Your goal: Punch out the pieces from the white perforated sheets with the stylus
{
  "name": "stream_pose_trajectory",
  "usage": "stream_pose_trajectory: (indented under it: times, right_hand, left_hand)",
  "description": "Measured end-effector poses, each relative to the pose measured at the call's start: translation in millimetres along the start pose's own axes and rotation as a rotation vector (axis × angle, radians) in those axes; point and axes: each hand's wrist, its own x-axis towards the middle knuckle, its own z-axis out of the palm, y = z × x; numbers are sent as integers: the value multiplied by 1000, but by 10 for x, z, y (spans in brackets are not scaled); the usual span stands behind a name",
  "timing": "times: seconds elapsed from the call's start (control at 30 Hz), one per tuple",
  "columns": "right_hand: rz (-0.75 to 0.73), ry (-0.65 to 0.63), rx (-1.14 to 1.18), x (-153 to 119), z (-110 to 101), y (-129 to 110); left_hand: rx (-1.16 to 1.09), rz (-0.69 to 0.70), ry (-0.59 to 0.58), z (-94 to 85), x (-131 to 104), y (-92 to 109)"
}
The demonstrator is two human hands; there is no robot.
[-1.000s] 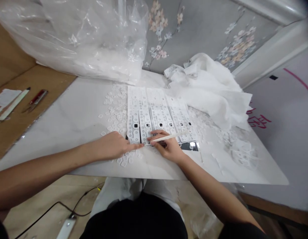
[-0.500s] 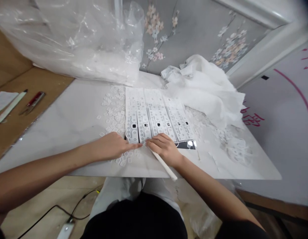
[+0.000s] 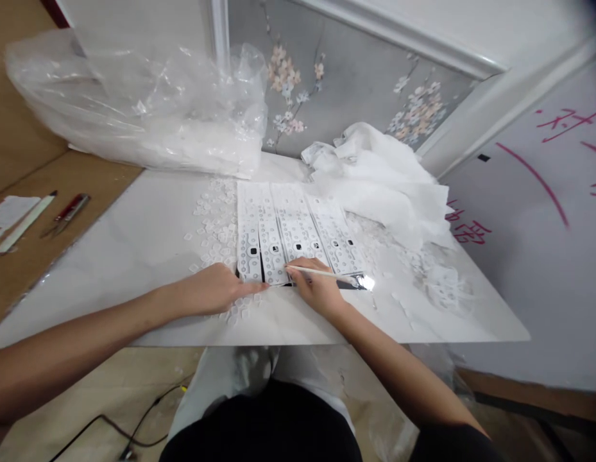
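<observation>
My left hand (image 3: 215,287) points with its index finger stretched out, the tip pressing near the bottom edge of a white sheet (image 3: 249,266) with printed rings and square cutouts. The other fingers are curled, and nothing shows in them. Close by on the right, my right hand (image 3: 317,285) pinches a thin white stick (image 3: 321,273), which lies slantwise across the fingers toward the right. This hand rests over the bottom edge of the printed strips and covers part of them. A dark shiny plate (image 3: 358,282) peeks out from under the strips at the lower right.
Small clear diamond-shaped pieces (image 3: 221,212) are scattered left of the strips. White cloth-like sheeting (image 3: 374,179) is heaped behind on the right, with clear scraps (image 3: 444,285) nearby. A plastic bag (image 3: 158,122) stands at the back left. Thread snips (image 3: 67,215) lie on cardboard.
The white stick has swung from pointing down toward my body to lying across my right hand toward the right. My left fingertip has shifted slightly left and down. The view has tilted somewhat.
</observation>
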Motion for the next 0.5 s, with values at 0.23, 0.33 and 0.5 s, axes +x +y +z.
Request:
stream_pose_trajectory:
  times: [0.23, 0.33, 0.5]
  right_hand:
    - [152, -24, 345, -191, -330, 290]
    - [216, -66, 380, -242, -360, 333]
    - [201, -81, 379, -227, -353, 326]
  left_hand:
    - [-74, 70, 52, -93, 92, -45]
    - [10, 87, -5, -177, 302, 23]
    - [105, 119, -86, -263, 690, 162]
